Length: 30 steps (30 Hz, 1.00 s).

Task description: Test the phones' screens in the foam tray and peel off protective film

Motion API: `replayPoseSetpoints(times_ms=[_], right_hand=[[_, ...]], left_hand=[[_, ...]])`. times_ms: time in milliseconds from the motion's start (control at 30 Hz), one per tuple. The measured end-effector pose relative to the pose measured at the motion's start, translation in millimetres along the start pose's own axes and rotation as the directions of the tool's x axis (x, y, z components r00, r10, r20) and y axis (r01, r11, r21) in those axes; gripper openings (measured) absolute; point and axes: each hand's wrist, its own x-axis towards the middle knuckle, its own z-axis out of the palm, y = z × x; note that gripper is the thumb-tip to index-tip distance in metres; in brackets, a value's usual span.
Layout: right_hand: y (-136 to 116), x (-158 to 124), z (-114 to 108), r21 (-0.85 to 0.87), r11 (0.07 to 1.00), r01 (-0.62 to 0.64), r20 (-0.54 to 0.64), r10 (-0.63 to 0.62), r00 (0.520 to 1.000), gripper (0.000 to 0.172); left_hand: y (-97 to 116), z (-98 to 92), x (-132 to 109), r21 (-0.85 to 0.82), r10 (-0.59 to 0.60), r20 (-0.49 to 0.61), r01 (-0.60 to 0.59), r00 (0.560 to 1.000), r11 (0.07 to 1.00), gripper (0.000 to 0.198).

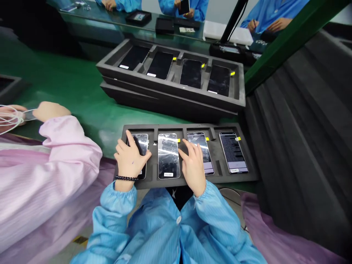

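Blue jacket (156, 231): lay nearest, of thin, finely striped cloth gathered at the cuffs, with a round pale button.
Left hand (130, 157): its fingers were spread apart over the leftmost phone (143, 145), the thumb by that phone's right edge; firm contact could not be told.
Bracelet (126, 178): black and knobbly, around the left wrist.
Right hand (194, 165): its fingers were bent and apart, the thumb just beside the right edge of the second phone (168, 156), the hand partly covering the third phone (207, 157).
Phone faces: slim, glassy rectangles with rounded corners; the second looked grey and streaked with reflections, a white label (168, 175) near its foot, while the fourth phone (233, 153) showed pale text lines on black.
Near tray (154, 183): matte, dark grey, foam-like, with one phone in each of four recesses.
Stacked trays (165, 85): thick-walled, beyond it, the top one holding four dark phones.
Counter (68, 80): green, smooth, faintly shiny.
Pink sleeve (66, 154): a co-worker's, soft and creased, at left.
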Motion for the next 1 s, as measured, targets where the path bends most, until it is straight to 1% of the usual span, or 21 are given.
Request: replayPoseSetpoints(times_ms=[133,200,267,333,400,467,500,567,633,733,867,900,933,967,1000], right_hand=[[7,6,1,0.156,0.987,0.039,-0.019,-0.036,0.999,0.050],[8,6,0,0.194,0.980,0.044,0.013,-0.048,0.999,0.054],[7,3,-3,0.172,0.984,0.046,0.058,-0.057,0.997,0.055],[5,-1,-6,0.133,0.990,0.046,0.085,-0.058,0.995,0.051],[4,-5,-9,0.116,0.991,0.065,0.095,-0.076,0.993,0.051],[6,-8,-13,0.115,0.985,0.126,0.116,-0.140,0.983,0.051],[8,-9,-14,0.117,0.979,0.170,0.131,-0.185,0.974,0.049],[12,-8,-17,0.135,0.956,0.259,0.160,-0.279,0.947,0.042],[17,-6,-20,0.172,0.929,0.328,0.178,-0.357,0.917,0.036],[24,-2,-21,0.230,0.895,0.382,0.181,-0.425,0.887,0.030],[27,4,-22,0.251,0.877,0.410,0.203,-0.462,0.863,0.027],[26,5,-21,0.245,0.878,0.411,0.220,-0.463,0.859,0.028],[25,7,-21,0.229,0.886,0.404,0.237,-0.453,0.859,0.029],[24,8,-20,0.199,0.902,0.384,0.254,-0.425,0.869,0.031],[23,9,-20,0.157,0.923,0.352,0.262,-0.382,0.886,0.033]], left_hand=[[2,1.2,-1,0.008,0.014,-0.007,-0.014,1.000,1.000,0.092],[0,2.7,-1,-0.022,0.014,-0.020,-0.015,1.000,1.000,0.091],[-10,5.4,0,-0.096,0.044,-0.028,-0.047,0.999,0.994,0.094],[-28,8.5,-2,-0.199,0.136,-0.038,-0.141,0.990,0.970,0.097],[-50,11.2,-8,-0.266,0.272,-0.069,-0.280,0.960,0.922,0.089],[-74,13.2,-19,-0.262,0.399,-0.125,-0.418,0.908,0.870,0.071],[-85,14.1,-25,-0.254,0.451,-0.152,-0.476,0.879,0.842,0.064],[-104,16.2,-37,-0.248,0.531,-0.194,-0.565,0.825,0.787,0.054],[-119,19.1,-45,-0.247,0.581,-0.229,-0.624,0.781,0.741,0.049],[-134,24.5,-49,-0.243,0.627,-0.283,-0.687,0.726,0.685,0.045],[-140,31.8,-39,-0.239,0.684,-0.321,-0.755,0.654,0.610,0.043],[-139,33.4,-35,-0.239,0.695,-0.317,-0.763,0.646,0.600,0.043],[-138,34.7,-30,-0.240,0.696,-0.306,-0.760,0.650,0.604,0.044],[-136,35.6,-26,-0.243,0.685,-0.293,-0.745,0.667,0.622,0.045],[-133,35.9,-21,-0.248,0.662,-0.281,-0.719,0.694,0.649,0.046]])
